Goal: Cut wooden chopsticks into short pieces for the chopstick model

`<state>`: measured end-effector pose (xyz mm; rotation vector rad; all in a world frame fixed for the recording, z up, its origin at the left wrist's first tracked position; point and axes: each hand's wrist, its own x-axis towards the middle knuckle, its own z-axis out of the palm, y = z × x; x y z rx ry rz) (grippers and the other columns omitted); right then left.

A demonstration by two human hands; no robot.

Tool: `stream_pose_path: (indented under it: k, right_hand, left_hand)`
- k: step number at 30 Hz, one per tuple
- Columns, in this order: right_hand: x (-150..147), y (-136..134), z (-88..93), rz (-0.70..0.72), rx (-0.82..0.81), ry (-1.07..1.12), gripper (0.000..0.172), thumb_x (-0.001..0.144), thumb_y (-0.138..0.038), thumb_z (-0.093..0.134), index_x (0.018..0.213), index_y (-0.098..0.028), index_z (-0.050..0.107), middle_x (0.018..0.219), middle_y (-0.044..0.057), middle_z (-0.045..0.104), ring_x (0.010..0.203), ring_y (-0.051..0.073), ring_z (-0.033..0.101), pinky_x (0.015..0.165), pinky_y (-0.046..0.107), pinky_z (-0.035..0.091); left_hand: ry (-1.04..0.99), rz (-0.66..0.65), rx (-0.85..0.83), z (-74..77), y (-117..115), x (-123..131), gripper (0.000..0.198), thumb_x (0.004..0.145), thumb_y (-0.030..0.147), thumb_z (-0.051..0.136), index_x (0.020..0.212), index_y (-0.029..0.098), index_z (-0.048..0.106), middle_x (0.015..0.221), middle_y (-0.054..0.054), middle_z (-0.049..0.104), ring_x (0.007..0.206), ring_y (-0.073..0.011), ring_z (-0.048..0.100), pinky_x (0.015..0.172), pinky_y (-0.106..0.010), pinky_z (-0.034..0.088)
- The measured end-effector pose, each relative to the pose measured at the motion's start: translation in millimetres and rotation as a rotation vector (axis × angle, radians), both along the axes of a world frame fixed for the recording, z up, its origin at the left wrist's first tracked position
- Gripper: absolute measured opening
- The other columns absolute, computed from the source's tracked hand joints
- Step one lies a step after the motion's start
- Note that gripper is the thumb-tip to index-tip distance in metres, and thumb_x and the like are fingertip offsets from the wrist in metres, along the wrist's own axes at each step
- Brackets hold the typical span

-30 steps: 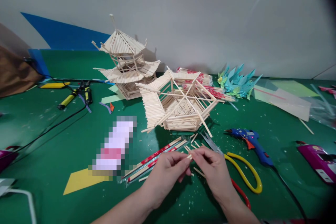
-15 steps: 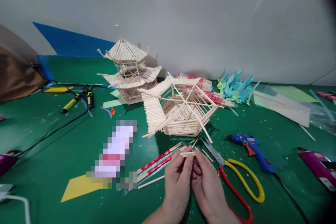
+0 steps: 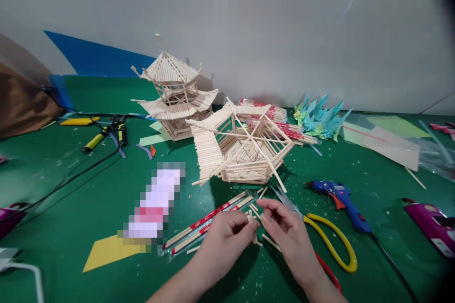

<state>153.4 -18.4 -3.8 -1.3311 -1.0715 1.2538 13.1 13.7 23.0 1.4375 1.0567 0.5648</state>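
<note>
My left hand (image 3: 222, 241) and my right hand (image 3: 284, 232) meet low in the middle of the green table (image 3: 88, 199). Both pinch short wooden stick pieces (image 3: 253, 226) between their fingertips, the sticks standing roughly upright. Just beyond my hands stands a half-built hexagonal stick roof frame (image 3: 238, 144). Wrapped chopsticks (image 3: 209, 221) with red print lie left of my left hand. Scissors with yellow and red handles (image 3: 330, 241) lie under and beside my right hand.
A finished stick pagoda (image 3: 172, 94) stands at the back by the white wall. A blue glue gun (image 3: 341, 196) lies on the right, paper cranes (image 3: 320, 116) behind it. Yellow-handled tools (image 3: 103, 132) and a black cable lie on the left. A yellow paper piece (image 3: 106, 251) lies front left.
My hands have dropped lower toward the table and spread a little. The stick pieces, held level half a second ago, now stand more upright between my fingers.
</note>
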Motion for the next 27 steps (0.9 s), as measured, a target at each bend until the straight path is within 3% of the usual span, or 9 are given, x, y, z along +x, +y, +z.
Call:
stream_pose_path:
  k: [5,9,15,22,27]
  right_hand:
    - [7.3,7.2,19.4,0.278,0.108,-0.401,0.013,0.076,-0.028,0.057,0.076,-0.019,0.066,0.070,0.001,0.053,0.064,0.015,0.050,0.056,0.025,0.037]
    - [2.4,5.8,19.9,0.262,0.154,-0.483,0.017,0.078,-0.023,0.054,0.066,-0.018,0.065,0.064,0.000,0.053,0.063,0.014,0.050,0.055,0.025,0.036]
    - [-2.5,7.2,4.5,0.013,0.008,-0.111,0.020,0.072,-0.028,0.061,0.056,-0.016,0.061,0.053,-0.004,0.046,0.050,0.010,0.039,0.047,0.022,0.030]
    - [-4.6,10.1,-2.3,0.029,-0.126,0.112,0.027,0.072,-0.036,0.061,0.053,-0.016,0.057,0.048,-0.003,0.054,0.047,0.011,0.050,0.050,0.024,0.040]
    - [-4.9,9.0,-3.6,-0.015,-0.152,0.158,0.028,0.070,-0.036,0.063,0.053,-0.015,0.056,0.049,-0.004,0.052,0.048,0.009,0.048,0.050,0.022,0.038]
  left_hand:
    - [0.067,-0.132,0.046,-0.6,-0.5,-3.4,0.023,0.070,0.015,0.043,0.049,0.015,0.051,0.050,0.005,0.038,0.050,-0.0097,0.031,0.047,-0.020,0.023]
    - [0.070,-0.113,0.021,-3.8,2.2,-3.7,0.020,0.065,0.012,0.044,0.046,0.015,0.050,0.048,0.006,0.036,0.049,-0.0092,0.030,0.046,-0.021,0.020]
    - [-0.037,-0.064,-0.110,-6.4,4.8,-2.6,0.027,0.070,0.024,0.053,0.045,0.014,0.051,0.046,0.006,0.031,0.048,-0.0080,0.025,0.045,-0.022,0.017]
    - [-0.218,0.027,-0.396,-7.8,0.0,-1.6,0.024,0.069,0.034,0.059,0.061,0.012,0.063,0.053,0.002,0.052,0.049,-0.0089,0.041,0.049,-0.021,0.032]
    - [-0.320,0.010,-0.520,-9.9,0.4,-0.2,0.026,0.072,0.034,0.056,0.068,0.010,0.065,0.055,-0.004,0.062,0.042,-0.0079,0.045,0.048,-0.022,0.036]
